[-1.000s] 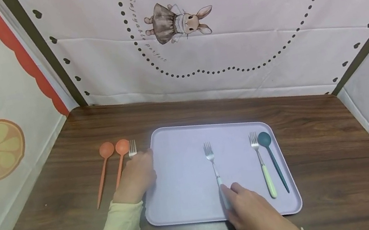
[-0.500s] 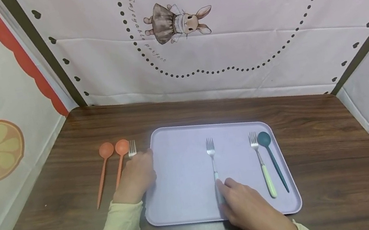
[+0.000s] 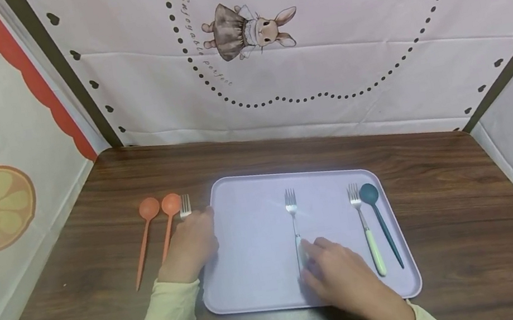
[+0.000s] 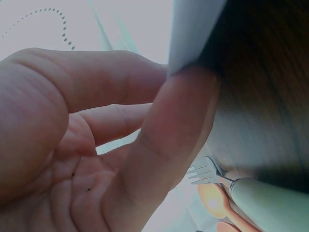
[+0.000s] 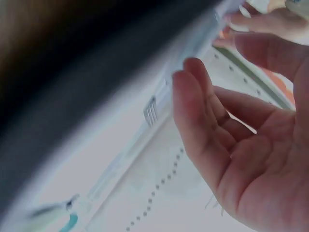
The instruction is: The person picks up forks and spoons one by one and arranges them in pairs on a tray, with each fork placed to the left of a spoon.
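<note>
My left hand [image 3: 192, 244] pinches the left rim of a lavender tray [image 3: 249, 240] between thumb and finger; the left wrist view shows the tray edge [image 4: 193, 38] between them. My right hand [image 3: 339, 276] is over the tray's front middle, thumb and fingers parted, beside the pale blue handle of a fork [image 3: 291, 205]. That fork lies on the tray with its tines pointing away. Further right on the tray are a fork with a light green handle [image 3: 375, 253] and a dark teal spoon [image 3: 369, 195].
Two orange spoons [image 3: 148, 208] lie on the wooden table [image 3: 443, 208] left of the tray. Next to them is another fork [image 3: 185, 206], partly hidden by the left hand; its pale green handle [image 4: 275, 200] shows in the left wrist view. Printed cloth walls surround the table.
The middle fork has shifted away from me on the tray and straightened. My right hand has moved slightly forward and loosened from its handle. The left hand keeps its place on the rim.
</note>
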Available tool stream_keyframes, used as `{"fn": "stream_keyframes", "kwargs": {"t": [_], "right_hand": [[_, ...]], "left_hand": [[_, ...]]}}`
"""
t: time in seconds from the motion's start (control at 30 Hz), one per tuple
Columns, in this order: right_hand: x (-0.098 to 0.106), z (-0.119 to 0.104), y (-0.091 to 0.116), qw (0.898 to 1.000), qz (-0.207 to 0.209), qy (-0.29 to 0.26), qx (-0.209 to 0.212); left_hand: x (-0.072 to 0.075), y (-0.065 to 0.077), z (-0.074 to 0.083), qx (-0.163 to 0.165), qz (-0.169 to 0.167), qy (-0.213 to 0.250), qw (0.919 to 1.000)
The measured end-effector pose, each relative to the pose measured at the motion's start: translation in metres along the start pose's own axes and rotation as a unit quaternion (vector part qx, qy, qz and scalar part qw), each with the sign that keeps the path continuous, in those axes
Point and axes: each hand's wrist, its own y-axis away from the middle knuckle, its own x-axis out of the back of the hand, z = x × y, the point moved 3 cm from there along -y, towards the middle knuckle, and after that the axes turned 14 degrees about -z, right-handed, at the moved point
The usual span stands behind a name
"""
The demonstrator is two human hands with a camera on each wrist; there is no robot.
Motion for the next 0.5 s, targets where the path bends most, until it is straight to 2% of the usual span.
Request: {"fn": "stream_keyframes", "kwargs": {"t": [0.13, 0.33, 0.5], "right_hand": [[0.016, 0.009, -0.001, 0.998, 0.046, -0.027, -0.028], [0.035, 0.026, -0.002, 0.993, 0.052, -0.053, -0.088], [0.05, 0.041, 0.002, 0.99, 0.07, -0.066, -0.106]], "left_hand": [[0.0, 0.0, 0.0, 0.001, -0.001, -0.003, 1.0], [0.0, 0.0, 0.001, 0.003, 0.0, -0.006, 1.0], [-0.001, -0.001, 0.001, 0.006, -0.001, -0.007, 1.0]]}}
